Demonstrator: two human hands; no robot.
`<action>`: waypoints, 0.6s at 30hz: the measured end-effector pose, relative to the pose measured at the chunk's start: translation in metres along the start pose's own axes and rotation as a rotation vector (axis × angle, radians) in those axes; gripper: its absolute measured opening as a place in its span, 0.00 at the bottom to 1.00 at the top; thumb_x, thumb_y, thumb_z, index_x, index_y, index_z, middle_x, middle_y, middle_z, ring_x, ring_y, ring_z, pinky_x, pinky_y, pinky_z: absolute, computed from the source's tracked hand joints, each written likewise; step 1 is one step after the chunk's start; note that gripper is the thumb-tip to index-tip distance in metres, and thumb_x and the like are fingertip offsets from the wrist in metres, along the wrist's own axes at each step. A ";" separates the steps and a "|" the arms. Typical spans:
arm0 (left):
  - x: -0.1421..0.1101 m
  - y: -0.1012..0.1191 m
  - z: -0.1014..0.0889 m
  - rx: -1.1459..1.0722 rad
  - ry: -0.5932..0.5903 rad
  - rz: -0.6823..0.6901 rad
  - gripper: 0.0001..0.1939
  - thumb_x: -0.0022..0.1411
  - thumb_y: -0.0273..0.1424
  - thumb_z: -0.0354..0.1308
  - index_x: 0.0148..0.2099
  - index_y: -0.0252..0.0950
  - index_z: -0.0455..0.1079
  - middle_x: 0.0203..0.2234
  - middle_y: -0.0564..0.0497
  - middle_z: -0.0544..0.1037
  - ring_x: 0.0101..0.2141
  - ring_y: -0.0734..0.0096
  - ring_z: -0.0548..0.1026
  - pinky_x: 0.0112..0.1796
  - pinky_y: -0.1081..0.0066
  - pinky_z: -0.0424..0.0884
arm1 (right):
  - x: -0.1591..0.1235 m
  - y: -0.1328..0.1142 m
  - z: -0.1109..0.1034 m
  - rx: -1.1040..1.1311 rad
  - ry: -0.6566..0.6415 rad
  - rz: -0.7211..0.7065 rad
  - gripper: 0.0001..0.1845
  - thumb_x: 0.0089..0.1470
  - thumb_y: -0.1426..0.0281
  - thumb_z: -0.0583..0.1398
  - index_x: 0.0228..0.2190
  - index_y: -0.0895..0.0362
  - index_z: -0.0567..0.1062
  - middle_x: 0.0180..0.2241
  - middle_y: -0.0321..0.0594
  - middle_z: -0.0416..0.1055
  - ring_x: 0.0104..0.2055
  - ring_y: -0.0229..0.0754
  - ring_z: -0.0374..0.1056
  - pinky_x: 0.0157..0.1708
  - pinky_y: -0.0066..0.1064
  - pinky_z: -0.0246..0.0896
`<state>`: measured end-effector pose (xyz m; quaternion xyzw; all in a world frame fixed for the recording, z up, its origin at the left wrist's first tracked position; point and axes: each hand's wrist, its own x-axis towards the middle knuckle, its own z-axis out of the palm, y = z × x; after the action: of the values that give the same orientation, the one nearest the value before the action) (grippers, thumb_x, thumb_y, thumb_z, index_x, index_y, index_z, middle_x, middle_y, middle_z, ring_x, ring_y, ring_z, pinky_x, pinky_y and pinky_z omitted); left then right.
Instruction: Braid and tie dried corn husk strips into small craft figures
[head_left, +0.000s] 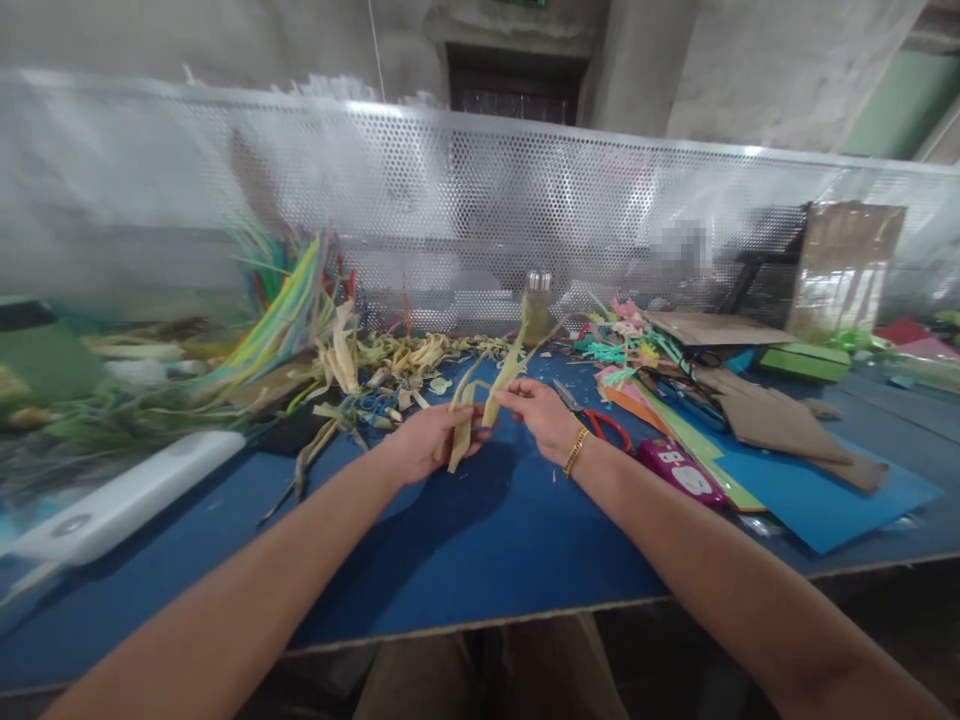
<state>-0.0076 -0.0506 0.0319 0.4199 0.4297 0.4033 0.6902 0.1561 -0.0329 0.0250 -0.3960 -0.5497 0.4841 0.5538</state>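
Over the middle of the blue table (480, 540), my left hand (429, 440) is closed around pale, dry husk strips (459, 440) that hang past its fingers. My right hand (538, 410), with a gold bracelet at the wrist, pinches another pale green husk strip (513, 368), whose end points up and away from me. The two hands are close together, their fingertips a short way apart. Red-handled scissors (607, 428) lie just right of my right hand. Whether the strips in both hands are joined is hard to make out.
A heap of husk scraps (405, 360) spreads along the back left, beside colourful thin strips (289, 300). A white power strip (135, 500) lies at left. On the right are a purple case (679, 470), blue paper (817, 500) and cardboard (780, 415). A perforated metal screen (495, 200) stands behind.
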 end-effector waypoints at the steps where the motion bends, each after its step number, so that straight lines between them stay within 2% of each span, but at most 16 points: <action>1: -0.001 -0.002 0.002 0.053 -0.007 0.003 0.08 0.57 0.28 0.57 0.40 0.33 0.72 0.35 0.43 0.79 0.32 0.69 0.77 0.32 0.72 0.73 | -0.001 0.001 0.001 0.013 -0.049 0.020 0.12 0.38 0.63 0.65 0.21 0.57 0.72 0.22 0.32 0.68 0.26 0.33 0.60 0.31 0.28 0.55; 4: -0.002 -0.007 0.005 0.152 -0.081 0.007 0.09 0.56 0.31 0.59 0.39 0.33 0.73 0.33 0.43 0.80 0.31 0.69 0.78 0.35 0.71 0.73 | -0.003 0.003 0.006 0.016 -0.095 0.030 0.12 0.37 0.62 0.66 0.21 0.57 0.72 0.21 0.33 0.68 0.25 0.34 0.61 0.30 0.28 0.57; 6: -0.002 -0.008 0.005 0.188 -0.100 0.021 0.12 0.53 0.34 0.61 0.39 0.33 0.73 0.34 0.43 0.80 0.33 0.67 0.78 0.37 0.69 0.73 | -0.001 0.002 0.005 -0.028 -0.008 -0.002 0.12 0.37 0.62 0.66 0.20 0.57 0.72 0.20 0.33 0.68 0.24 0.34 0.60 0.28 0.28 0.56; 9: -0.001 -0.006 0.001 0.283 -0.054 0.058 0.16 0.47 0.37 0.66 0.37 0.33 0.75 0.32 0.44 0.80 0.32 0.68 0.77 0.36 0.70 0.72 | 0.006 -0.001 -0.001 -0.053 0.152 -0.059 0.11 0.36 0.64 0.66 0.19 0.57 0.72 0.20 0.32 0.68 0.25 0.34 0.60 0.29 0.28 0.56; 12: 0.000 -0.005 0.000 0.367 -0.001 0.108 0.13 0.42 0.36 0.68 0.30 0.32 0.75 0.26 0.48 0.78 0.28 0.73 0.74 0.34 0.72 0.71 | 0.011 -0.004 -0.008 0.002 0.249 -0.069 0.11 0.35 0.64 0.66 0.19 0.57 0.71 0.19 0.32 0.67 0.25 0.34 0.60 0.29 0.28 0.56; 15: 0.002 -0.006 -0.001 0.366 0.027 0.139 0.12 0.41 0.34 0.69 0.27 0.33 0.73 0.22 0.52 0.75 0.25 0.76 0.72 0.32 0.74 0.70 | 0.014 -0.004 -0.012 0.046 0.264 -0.049 0.12 0.35 0.64 0.66 0.19 0.58 0.71 0.19 0.32 0.67 0.24 0.33 0.59 0.27 0.27 0.55; 18: 0.006 -0.008 -0.004 0.357 0.086 0.160 0.12 0.43 0.35 0.67 0.28 0.34 0.72 0.20 0.53 0.74 0.22 0.77 0.70 0.26 0.76 0.68 | 0.016 -0.004 -0.016 0.098 0.249 0.004 0.14 0.34 0.63 0.67 0.20 0.57 0.69 0.20 0.31 0.66 0.25 0.32 0.59 0.26 0.25 0.53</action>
<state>-0.0075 -0.0464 0.0221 0.5509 0.4885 0.3920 0.5516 0.1710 -0.0167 0.0313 -0.4265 -0.4516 0.4585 0.6355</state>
